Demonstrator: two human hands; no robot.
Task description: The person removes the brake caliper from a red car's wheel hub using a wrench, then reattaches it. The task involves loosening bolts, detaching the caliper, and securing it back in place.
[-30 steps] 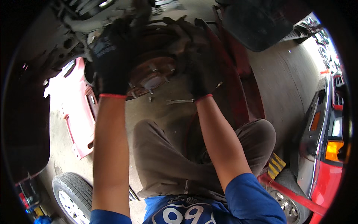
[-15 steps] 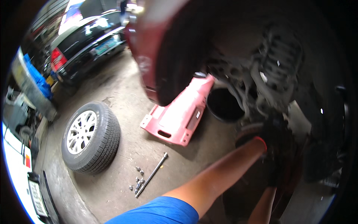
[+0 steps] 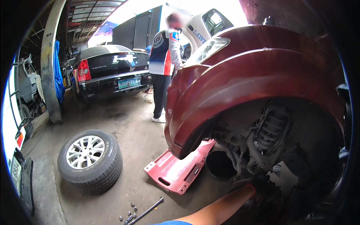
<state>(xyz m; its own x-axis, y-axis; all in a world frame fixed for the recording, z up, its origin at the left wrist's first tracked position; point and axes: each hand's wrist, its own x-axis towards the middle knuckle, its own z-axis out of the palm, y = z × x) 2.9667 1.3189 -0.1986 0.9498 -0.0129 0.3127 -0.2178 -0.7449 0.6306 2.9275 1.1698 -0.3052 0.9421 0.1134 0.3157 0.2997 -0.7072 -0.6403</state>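
Observation:
My left hand [image 3: 265,185], in a dark glove with a red cuff, reaches in at the wheel hub and brake parts under the raised fender of a dark red car [image 3: 240,90]. Shadow and the dark parts around it hide its fingers, so its grip does not show. Above the hand are the coil spring [image 3: 272,127] and a suspension arm [image 3: 255,152]. I cannot make out my right hand in the dark at the lower right. A round black pan or opening [image 3: 220,165] lies left of the hub.
A removed wheel [image 3: 112,165] lies on the floor at left. Nearer are a metal bar [image 3: 148,210] and several lug nuts [image 3: 134,207]. A red plastic creeper [image 3: 176,168] reaches under the bumper. Beyond, a person [image 3: 163,56] stands beside the fender, near a black car [image 3: 112,71].
My view has tipped up, bringing the fender, the standing person and the black car into fuller sight. My left hand stays at the hub. My right forearm no longer shows.

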